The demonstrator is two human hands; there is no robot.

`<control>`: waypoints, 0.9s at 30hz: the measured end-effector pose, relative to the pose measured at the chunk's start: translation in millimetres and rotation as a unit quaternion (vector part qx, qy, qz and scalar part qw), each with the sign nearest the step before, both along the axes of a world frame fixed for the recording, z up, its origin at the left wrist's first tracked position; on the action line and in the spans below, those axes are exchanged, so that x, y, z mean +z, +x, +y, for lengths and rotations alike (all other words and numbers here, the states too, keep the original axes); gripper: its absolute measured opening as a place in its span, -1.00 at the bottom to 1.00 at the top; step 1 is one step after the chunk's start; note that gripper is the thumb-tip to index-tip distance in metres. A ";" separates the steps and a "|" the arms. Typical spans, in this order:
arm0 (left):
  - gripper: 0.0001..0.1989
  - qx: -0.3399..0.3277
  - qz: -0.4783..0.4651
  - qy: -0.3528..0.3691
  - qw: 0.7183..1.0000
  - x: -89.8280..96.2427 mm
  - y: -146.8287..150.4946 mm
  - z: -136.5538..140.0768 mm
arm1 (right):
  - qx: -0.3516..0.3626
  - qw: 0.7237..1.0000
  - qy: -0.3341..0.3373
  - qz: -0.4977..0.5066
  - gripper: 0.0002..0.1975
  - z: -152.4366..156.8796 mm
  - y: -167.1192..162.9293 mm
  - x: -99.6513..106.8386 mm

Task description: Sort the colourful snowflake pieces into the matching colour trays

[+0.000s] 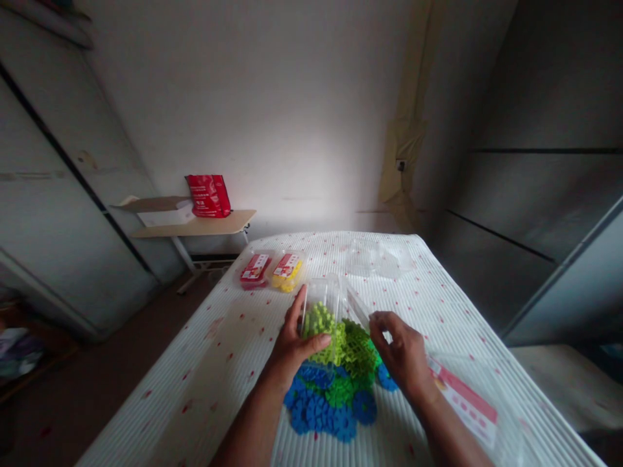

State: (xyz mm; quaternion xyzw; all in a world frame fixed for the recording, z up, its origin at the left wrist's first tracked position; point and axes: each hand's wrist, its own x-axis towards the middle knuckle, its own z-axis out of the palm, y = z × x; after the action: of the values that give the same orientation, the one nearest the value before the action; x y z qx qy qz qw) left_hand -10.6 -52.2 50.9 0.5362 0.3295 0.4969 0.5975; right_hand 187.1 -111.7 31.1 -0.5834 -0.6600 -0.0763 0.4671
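Note:
My left hand [294, 344] grips a clear plastic clamshell box [321, 290] from its left side, thumb across the front. Light green snowflake-shaped plastic pieces [320, 327] fill the lower part of the box. On the right, my right hand [399, 347] pinches the edge of the box's raised clear lid [357, 303]. Below and beside the box lies a loose pile: more light green pieces [356, 350], darker green pieces [339, 393] and blue pieces [318, 412]. My right wrist partly covers one side of the pile.
Two clear boxes, one with red pieces [256, 269] and one with yellow pieces [287, 269], stand at the back left. Empty clear boxes [377, 258] lie at the back right. A plastic bag with a pink label [464, 405] rests right of my forearm.

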 end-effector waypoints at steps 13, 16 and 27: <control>-0.09 0.018 0.235 0.196 0.952 -7.2 -16.6 14.5 | -0.016 0.999 -0.006 -0.052 -0.75 6.3 -0.1 -10.6; -0.08 0.025 0.253 0.214 0.943 -4.5 -15.6 14.8 | -0.019 0.997 -0.010 -0.075 -0.78 5.4 -1.1 -8.7; -0.09 0.061 0.170 0.141 0.973 27.9 -14.8 15.7 | -0.107 0.991 0.042 -0.072 -0.78 -1.7 5.1 0.7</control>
State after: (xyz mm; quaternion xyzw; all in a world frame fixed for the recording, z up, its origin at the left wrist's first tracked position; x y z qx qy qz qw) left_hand -25.4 -36.5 78.8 0.6704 0.3852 0.4752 0.4199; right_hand 192.2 -113.4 31.8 -0.6236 -0.6219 -0.1950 0.4317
